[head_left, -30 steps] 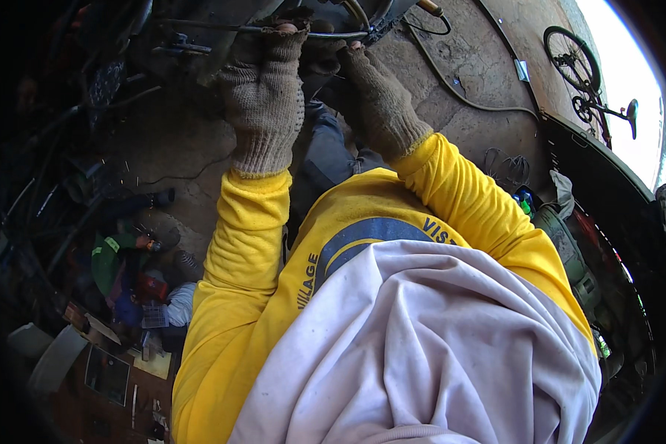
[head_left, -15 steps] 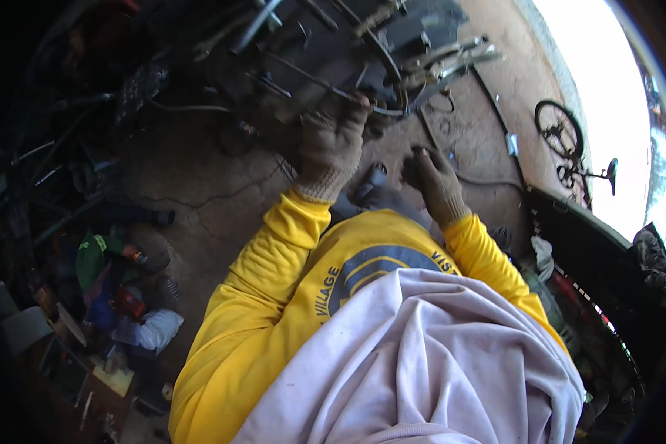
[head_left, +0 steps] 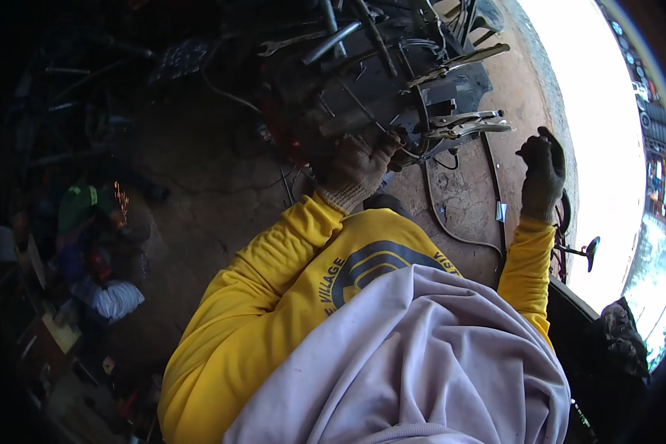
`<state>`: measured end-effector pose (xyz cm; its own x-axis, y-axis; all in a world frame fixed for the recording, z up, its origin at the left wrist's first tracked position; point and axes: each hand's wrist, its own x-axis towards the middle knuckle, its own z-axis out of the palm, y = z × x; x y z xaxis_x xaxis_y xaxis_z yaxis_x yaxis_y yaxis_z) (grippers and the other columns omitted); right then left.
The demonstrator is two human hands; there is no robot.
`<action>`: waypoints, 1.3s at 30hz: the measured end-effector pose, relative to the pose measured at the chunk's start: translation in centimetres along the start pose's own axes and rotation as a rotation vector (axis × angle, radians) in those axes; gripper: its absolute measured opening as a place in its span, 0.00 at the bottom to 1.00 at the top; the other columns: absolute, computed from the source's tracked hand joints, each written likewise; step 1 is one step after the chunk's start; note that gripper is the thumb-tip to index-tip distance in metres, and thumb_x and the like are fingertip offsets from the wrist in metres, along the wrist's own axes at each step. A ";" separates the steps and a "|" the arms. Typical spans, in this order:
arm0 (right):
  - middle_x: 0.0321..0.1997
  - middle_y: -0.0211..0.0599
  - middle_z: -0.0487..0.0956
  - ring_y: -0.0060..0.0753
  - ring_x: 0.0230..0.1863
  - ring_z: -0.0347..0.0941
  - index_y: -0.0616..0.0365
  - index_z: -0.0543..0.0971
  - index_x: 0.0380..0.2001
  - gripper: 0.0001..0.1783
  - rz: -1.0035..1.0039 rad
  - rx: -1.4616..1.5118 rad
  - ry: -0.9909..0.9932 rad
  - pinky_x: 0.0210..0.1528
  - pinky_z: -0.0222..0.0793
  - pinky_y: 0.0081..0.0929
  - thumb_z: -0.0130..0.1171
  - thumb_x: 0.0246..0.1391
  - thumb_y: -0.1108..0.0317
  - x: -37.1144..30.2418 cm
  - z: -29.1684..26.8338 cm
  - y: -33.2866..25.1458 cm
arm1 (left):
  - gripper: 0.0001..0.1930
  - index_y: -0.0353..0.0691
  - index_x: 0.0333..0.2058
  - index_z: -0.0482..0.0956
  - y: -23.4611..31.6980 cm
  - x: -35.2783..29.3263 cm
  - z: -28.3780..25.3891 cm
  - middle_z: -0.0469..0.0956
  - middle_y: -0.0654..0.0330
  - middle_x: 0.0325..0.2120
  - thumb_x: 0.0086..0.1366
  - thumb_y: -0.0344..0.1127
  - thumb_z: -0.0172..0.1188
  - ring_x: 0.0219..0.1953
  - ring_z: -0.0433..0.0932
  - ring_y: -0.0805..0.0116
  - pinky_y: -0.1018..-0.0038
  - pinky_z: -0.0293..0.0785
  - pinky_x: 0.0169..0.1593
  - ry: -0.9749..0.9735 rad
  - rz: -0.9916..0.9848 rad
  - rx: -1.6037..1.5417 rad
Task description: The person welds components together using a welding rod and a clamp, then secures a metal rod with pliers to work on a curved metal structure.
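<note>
My left hand [head_left: 359, 164], in a brown knitted work glove, is at the near edge of a dark metal worktable [head_left: 351, 103]. Its fingers are closed on a thin metal rod [head_left: 359, 106] that slants across the top. Close to that hand, two locking pliers [head_left: 466, 126] [head_left: 462, 64] lie with their handles pointing right. My right hand [head_left: 543, 177], gloved too, is held out to the right, away from the table. Its fingers are curled in, and I see nothing in them.
Metal tubes [head_left: 331, 42] and an open-end wrench [head_left: 292, 44] lie at the table's far side. A cable [head_left: 459, 238] runs over the floor. At the lower left a person in green [head_left: 78, 211] crouches beside orange sparks [head_left: 121, 201]. A bicycle [head_left: 581, 251] is partly visible at right.
My right hand has swung out to the right and away from my body. My left hand stays closed on the rod. The view has shifted, and sparks now show by the other person.
</note>
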<state>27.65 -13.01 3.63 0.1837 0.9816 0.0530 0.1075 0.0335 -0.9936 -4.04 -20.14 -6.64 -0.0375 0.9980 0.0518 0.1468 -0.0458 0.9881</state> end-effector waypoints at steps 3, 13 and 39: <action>0.39 0.36 0.80 0.27 0.39 0.76 0.69 0.75 0.55 0.22 -0.024 -0.039 -0.129 0.46 0.74 0.28 0.57 0.66 0.62 4.5 1.6 -0.4 | 0.08 0.37 0.40 0.82 0.2 -0.7 0.0 0.85 0.61 0.34 0.71 0.35 0.60 0.38 0.81 0.74 0.74 0.78 0.44 0.044 -0.075 -0.081; 0.44 0.40 0.83 0.31 0.42 0.80 0.67 0.78 0.53 0.20 0.038 0.083 -0.370 0.48 0.77 0.29 0.57 0.67 0.61 17.2 1.5 4.6 | 0.10 0.39 0.41 0.82 1.0 -1.3 -0.7 0.84 0.59 0.35 0.67 0.38 0.65 0.38 0.84 0.64 0.67 0.78 0.40 0.131 -0.059 0.105; 0.34 0.34 0.84 0.23 0.29 0.78 0.60 0.83 0.48 0.19 0.481 -0.378 -0.378 0.31 0.74 0.25 0.62 0.61 0.58 21.7 -2.4 28.8 | 0.19 0.26 0.56 0.71 1.0 -5.5 -4.1 0.77 0.41 0.51 0.77 0.36 0.44 0.49 0.80 0.57 0.60 0.77 0.60 0.241 -0.467 -0.474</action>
<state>37.10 8.80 -23.64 -0.0481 0.8714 -0.4882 0.4435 -0.4193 -0.7921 -7.69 -25.81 -5.34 -0.2175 0.8827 -0.4167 -0.3823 0.3158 0.8684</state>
